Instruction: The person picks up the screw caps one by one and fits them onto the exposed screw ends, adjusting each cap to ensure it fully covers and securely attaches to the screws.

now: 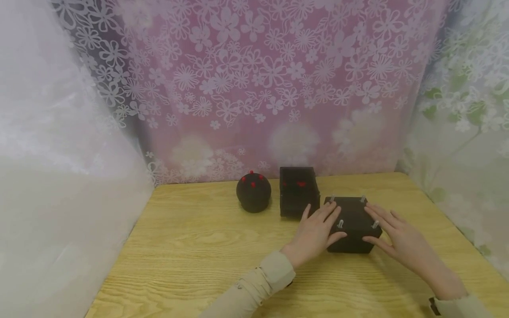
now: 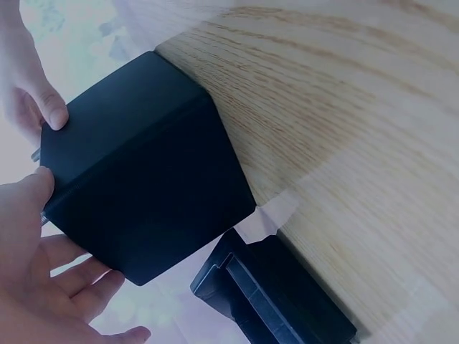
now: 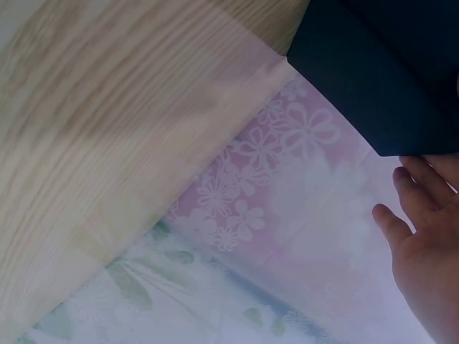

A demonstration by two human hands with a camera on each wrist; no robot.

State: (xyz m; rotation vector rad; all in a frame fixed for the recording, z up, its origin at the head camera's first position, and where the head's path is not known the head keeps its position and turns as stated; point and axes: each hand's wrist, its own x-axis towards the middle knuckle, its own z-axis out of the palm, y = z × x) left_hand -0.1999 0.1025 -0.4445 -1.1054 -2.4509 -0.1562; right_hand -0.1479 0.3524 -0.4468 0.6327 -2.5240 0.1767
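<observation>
Both hands are at a black box (image 1: 351, 212) on the table, with several small clear pegs (image 1: 340, 224) standing on its top near the corners. My left hand (image 1: 316, 232) touches the box's left side, fingers stretched along the upper edge and thumb at the near face. On the opposite side, my right hand (image 1: 405, 240) lays its extended fingers against the upper edge, thumb toward the near face. The left wrist view shows the dark box (image 2: 150, 172) between the two hands. In the right wrist view the right hand's fingers (image 3: 412, 193) meet the box's edge.
Just behind the left hand stands an open black container (image 1: 299, 207) with red bits (image 1: 301, 183) inside. Left of it sits a black ball (image 1: 253, 196) with several red knobs on top. A floral curtain (image 1: 258, 88) backs the wooden table (image 1: 191, 247); pale sheets hang at both sides.
</observation>
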